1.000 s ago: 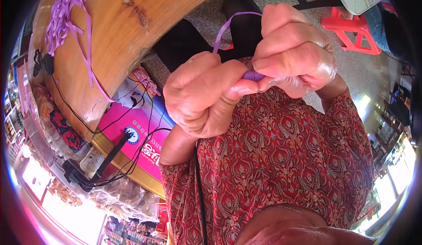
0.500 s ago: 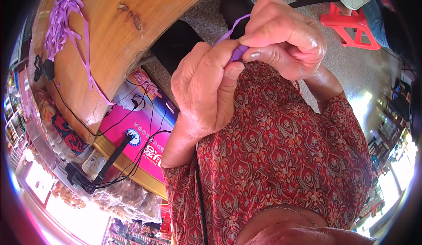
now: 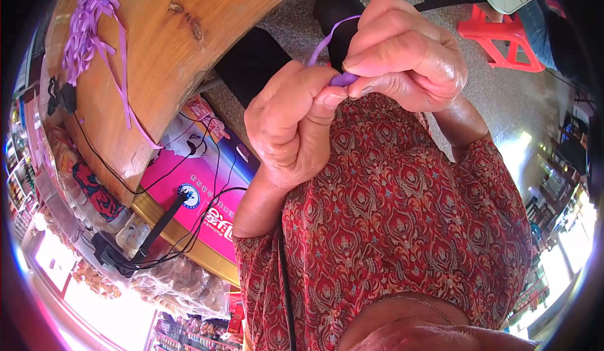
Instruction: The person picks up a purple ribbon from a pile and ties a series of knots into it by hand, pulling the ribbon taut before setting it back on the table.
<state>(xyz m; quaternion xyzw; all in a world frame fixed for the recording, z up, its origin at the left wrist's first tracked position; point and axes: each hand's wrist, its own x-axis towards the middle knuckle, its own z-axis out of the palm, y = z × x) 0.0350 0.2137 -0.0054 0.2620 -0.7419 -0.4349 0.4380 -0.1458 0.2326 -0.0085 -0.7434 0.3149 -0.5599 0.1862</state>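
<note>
Both hands meet in front of my chest, pinching a purple ribbon [image 3: 343, 79]. Between the fingertips the ribbon is bunched into a small, tight fold or knot; its exact shape is partly covered. My left hand [image 3: 292, 121] grips one side with thumb and forefinger. On the other side, my right hand [image 3: 406, 55] pinches with its thumb and curled forefinger. A narrow loop of the ribbon arches up beyond the fingertips from one hand to the other. Other ends are hidden in the hands.
A wooden table [image 3: 151, 24] curves along the upper left, with a tangle of purple ribbons [image 3: 91, 27] on it. Black cables [image 3: 195, 225] run past a pink box [image 3: 170, 178] below. A red plastic stool [image 3: 503, 39] stands on the floor at the upper right.
The bunched ribbon has turned and now lies flatter between the fingertips. My left thumb and fingers have shifted slightly upward, and the ribbon loop stands out wider.
</note>
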